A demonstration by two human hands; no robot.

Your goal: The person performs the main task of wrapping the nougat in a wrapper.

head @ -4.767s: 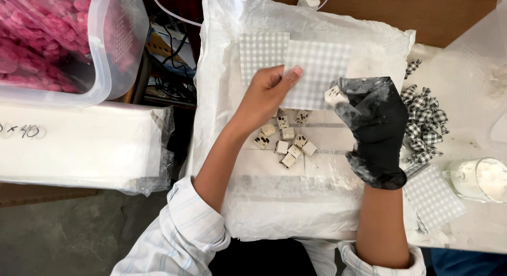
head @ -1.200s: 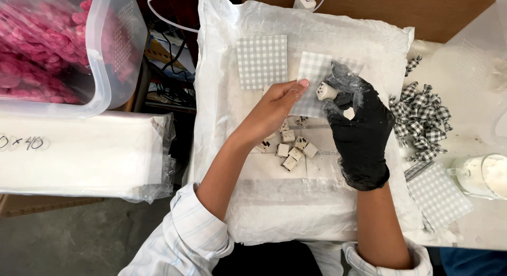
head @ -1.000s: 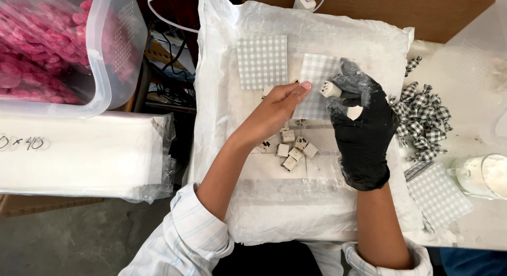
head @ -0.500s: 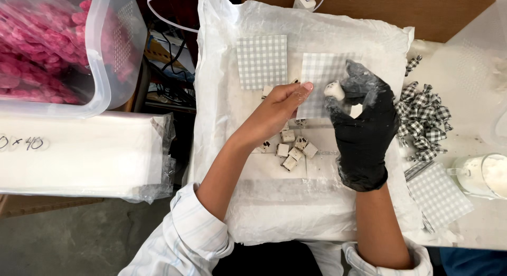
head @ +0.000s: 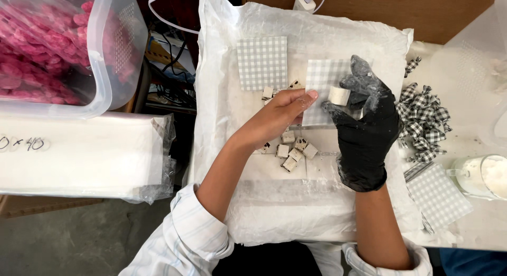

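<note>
My right hand [head: 364, 125], in a black glove smeared with white, pinches a small white cube [head: 338, 95] between thumb and fingers over a grey checked fabric square [head: 322, 80]. My bare left hand [head: 277, 116] presses its fingertips on the near left edge of that square. A second checked square [head: 262, 63] lies flat to the left. Several small whitish cubes [head: 293, 150] sit loose just below my left hand. All of this rests on a white plastic-wrapped pad [head: 274, 202].
A pile of checked fabric bows [head: 424, 120] lies at the right, with another checked square [head: 437, 195] and a cup of white paste [head: 486, 175] near the table edge. A clear tub of pink pieces [head: 47, 43] and a wrapped white block [head: 79, 154] stand at the left.
My gloved right hand has shifted slightly with the white cube over the checked square. My left hand has kept its fingertips on the square's edge.
</note>
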